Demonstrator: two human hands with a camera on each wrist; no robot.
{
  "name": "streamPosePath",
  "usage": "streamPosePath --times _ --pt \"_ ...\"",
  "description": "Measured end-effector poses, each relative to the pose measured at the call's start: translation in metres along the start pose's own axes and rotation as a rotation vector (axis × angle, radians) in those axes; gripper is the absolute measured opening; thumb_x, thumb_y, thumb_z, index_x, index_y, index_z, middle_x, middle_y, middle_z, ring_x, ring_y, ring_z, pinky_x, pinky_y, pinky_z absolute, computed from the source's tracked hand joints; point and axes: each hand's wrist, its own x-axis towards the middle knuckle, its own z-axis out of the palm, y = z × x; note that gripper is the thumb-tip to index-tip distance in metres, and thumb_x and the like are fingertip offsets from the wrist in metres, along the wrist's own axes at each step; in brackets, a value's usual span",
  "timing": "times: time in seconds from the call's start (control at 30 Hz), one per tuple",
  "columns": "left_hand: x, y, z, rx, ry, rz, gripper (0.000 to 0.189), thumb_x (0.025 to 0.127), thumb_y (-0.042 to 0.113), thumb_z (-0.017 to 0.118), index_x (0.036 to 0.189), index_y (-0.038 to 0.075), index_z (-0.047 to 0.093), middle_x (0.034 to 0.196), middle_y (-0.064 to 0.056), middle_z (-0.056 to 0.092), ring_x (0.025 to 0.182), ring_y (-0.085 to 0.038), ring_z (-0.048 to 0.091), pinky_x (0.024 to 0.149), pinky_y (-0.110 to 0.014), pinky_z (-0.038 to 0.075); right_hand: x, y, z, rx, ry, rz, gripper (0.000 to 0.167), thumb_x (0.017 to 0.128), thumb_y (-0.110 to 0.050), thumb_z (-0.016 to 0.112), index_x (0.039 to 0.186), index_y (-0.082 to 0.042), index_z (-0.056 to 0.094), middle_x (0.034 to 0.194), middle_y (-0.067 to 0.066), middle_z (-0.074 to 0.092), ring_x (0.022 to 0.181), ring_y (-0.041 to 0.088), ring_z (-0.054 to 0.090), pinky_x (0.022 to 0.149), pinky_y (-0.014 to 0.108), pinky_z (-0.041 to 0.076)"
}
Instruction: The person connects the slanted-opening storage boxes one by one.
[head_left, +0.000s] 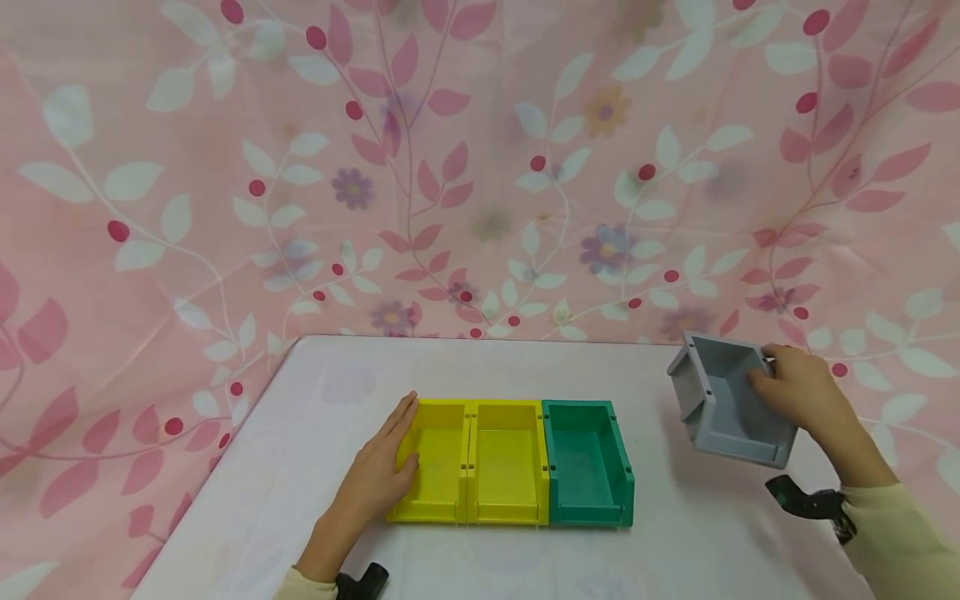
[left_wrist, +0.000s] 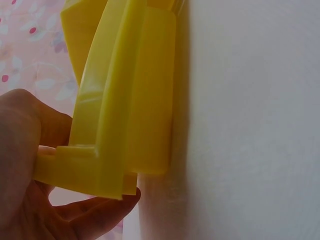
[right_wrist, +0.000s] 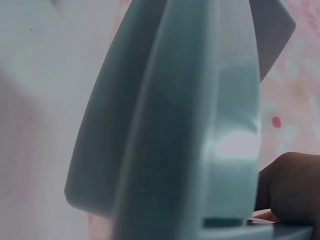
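Observation:
Two yellow storage bins [head_left: 508, 462] and a green storage bin [head_left: 588, 458] stand side by side in a row on the white table. My left hand [head_left: 378, 471] is at the left wall of the leftmost yellow bin, thumb inside and fingers along the outside; the left wrist view shows the yellow wall [left_wrist: 112, 100] between thumb and fingers. My right hand [head_left: 806, 392] grips a grey storage bin [head_left: 731, 408] by its right wall, thumb inside. That bin is tilted and raised over the table's right side, its shadow below. In the right wrist view the grey bin [right_wrist: 185, 120] fills the middle.
The white table [head_left: 480, 562] ends at a back edge against a pink curtain [head_left: 480, 167] with leaves and flowers. Black wrist camera mounts [head_left: 813, 502] sit at both cuffs. White tabletop lies between the green bin and the grey one.

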Motion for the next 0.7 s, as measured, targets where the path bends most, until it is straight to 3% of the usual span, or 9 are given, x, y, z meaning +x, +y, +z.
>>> streamPosePath --times 0.53,0.7 --pt "-0.001 -0.002 0.003 0.001 0.018 0.022 0.077 0.095 0.009 0.068 0.164 0.009 0.033 0.171 0.004 0.022 0.149 -0.024 0.035 0.115 -0.05 0.035 -0.019 -0.033 -0.005 0.009 0.009 -0.034 0.045 0.094 -0.006 0.063 0.124 0.024 0.05 0.1 0.043 0.061 0.071 0.042 0.063 0.062 0.061 0.058" --pt "-0.001 -0.001 0.002 0.002 0.026 0.026 0.077 0.095 0.009 0.068 0.164 0.009 0.033 0.171 0.003 0.023 0.149 -0.025 0.036 0.115 -0.05 0.035 -0.023 -0.042 -0.002 -0.001 0.031 -0.096 0.031 0.091 -0.004 0.064 0.111 0.019 0.057 0.084 0.027 0.063 0.066 0.033 0.059 0.056 0.049 0.055"
